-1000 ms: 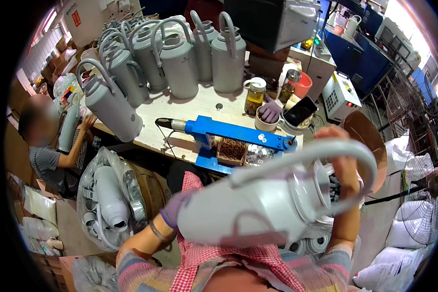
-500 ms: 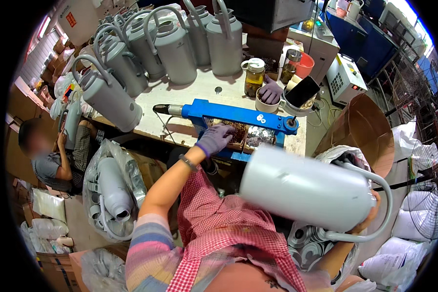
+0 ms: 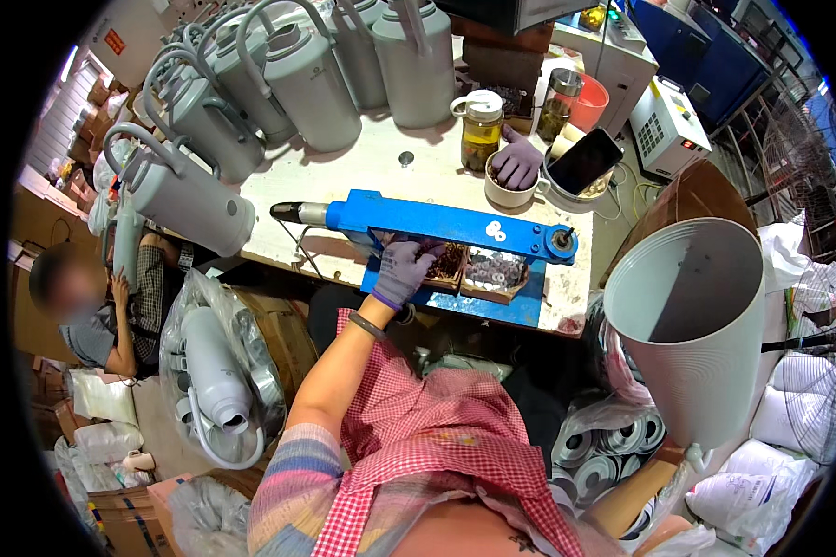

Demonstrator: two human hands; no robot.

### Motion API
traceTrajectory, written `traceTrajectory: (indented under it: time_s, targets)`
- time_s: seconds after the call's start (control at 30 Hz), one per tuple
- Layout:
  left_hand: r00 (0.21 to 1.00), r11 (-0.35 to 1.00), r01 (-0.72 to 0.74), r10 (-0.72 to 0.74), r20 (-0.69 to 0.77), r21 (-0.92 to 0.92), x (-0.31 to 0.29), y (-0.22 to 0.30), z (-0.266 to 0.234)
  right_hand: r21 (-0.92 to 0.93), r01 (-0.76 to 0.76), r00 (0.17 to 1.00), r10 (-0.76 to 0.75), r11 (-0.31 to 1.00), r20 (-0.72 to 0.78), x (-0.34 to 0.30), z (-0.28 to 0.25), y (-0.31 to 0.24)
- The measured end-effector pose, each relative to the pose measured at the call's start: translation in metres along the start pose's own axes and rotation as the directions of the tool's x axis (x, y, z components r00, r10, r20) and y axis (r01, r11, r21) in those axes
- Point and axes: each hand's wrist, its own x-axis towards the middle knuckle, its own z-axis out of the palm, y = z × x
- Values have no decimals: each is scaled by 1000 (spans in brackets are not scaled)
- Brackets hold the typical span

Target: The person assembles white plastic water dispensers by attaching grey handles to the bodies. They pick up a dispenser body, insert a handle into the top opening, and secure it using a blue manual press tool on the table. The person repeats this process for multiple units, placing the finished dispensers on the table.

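A tapered, pale-grey jug shell (image 3: 701, 385) hangs at the right, beyond the counter's (image 3: 353, 172) edge, its wide open end tipped toward the head. The bare right hand (image 3: 664, 455) is at its lower, far end, mostly hidden; I cannot tell how those fingers close, though they seem to bear the weight.

The left hand, in a thin grey-purple glove (image 3: 404, 272), reaches under the long blue metal press arm (image 3: 437, 220), fingertips at an open box of small brown pieces (image 3: 449, 263). Whether they are pinched together on a piece cannot be made out. An open box of small silvery pieces (image 3: 494, 269) sits just beside it.

As far as can be judged, this shell is mid-way: its loop handle is barely visible, and it is well apart from the press arm, so its fastening looks undone. The grey jugs with looped handles (image 3: 313, 93) grouped at the back seem further along. A grey shell in a clear plastic bag (image 3: 215, 357) appears to be waiting.
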Motion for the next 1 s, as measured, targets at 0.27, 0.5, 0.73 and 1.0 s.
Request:
traceTrajectory:
  time_s: [0.27, 0.5, 0.73, 1.0]
  targets:
    - [934, 670, 350, -308, 183, -655, -20, 111, -37, 48, -39, 999, 40, 998, -20, 5, 9, 14]
    - [987, 777, -108, 157, 25, -620, 68, 174, 19, 88, -66, 997, 68, 994, -21, 5, 18, 25]
    - [970, 906, -163, 220, 106, -391, 83, 190, 36, 102, -83, 995, 88, 991, -54, 2, 9, 32]
    - [926, 909, -303, 352, 137, -288, 89, 187, 32, 100, -96, 993, 102, 990, -54, 5, 14, 39]
